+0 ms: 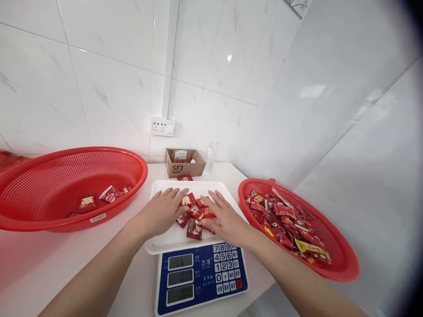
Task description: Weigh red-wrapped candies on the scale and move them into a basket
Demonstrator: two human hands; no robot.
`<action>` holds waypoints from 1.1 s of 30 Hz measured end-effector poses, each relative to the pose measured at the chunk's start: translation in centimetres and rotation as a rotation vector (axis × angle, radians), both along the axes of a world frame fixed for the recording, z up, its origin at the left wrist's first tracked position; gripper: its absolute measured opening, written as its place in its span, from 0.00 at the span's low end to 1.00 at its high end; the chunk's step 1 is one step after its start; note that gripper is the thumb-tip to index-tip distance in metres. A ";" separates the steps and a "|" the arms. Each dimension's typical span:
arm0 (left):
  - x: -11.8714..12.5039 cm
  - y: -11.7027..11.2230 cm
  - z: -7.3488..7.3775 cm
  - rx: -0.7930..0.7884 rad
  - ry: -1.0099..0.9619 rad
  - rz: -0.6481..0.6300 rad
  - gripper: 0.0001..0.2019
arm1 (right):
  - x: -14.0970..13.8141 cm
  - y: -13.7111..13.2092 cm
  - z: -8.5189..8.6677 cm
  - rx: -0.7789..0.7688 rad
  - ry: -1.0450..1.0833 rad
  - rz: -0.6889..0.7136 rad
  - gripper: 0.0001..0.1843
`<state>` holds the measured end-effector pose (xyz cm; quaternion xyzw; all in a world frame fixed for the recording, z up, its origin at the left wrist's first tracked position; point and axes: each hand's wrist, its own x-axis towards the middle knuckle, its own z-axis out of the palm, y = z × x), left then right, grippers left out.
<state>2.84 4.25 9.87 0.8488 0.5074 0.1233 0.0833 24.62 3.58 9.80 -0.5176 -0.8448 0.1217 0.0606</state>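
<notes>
My left hand [163,212] and my right hand [222,217] lie flat, fingers spread, on a small heap of red candy packets [194,226] on the white tray [165,244] of a blue digital scale [201,277]. Both hands press on or cup the packets from either side; neither grips one. The scale's top display shows digits I cannot read clearly.
A large red mesh basket [42,185] at left holds a few red packets [99,198]. A second red basket [343,264] at right is full of packets [291,224]. A small cardboard box [185,164] and a clear bottle [211,154] stand at the tiled wall, under a socket [163,127].
</notes>
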 end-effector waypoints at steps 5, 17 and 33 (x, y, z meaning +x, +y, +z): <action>-0.2 0.1 0.1 0.080 -0.031 0.009 0.25 | -3.1 0.3 -0.4 -0.044 -0.043 0.176 0.42; -0.2 0.0 0.8 0.146 -0.154 0.076 0.26 | -6.0 2.8 -1.1 0.011 -0.106 0.051 0.32; 0.0 -1.8 0.8 0.126 -0.102 0.069 0.24 | -6.9 3.0 -2.1 0.034 -0.119 -0.106 0.34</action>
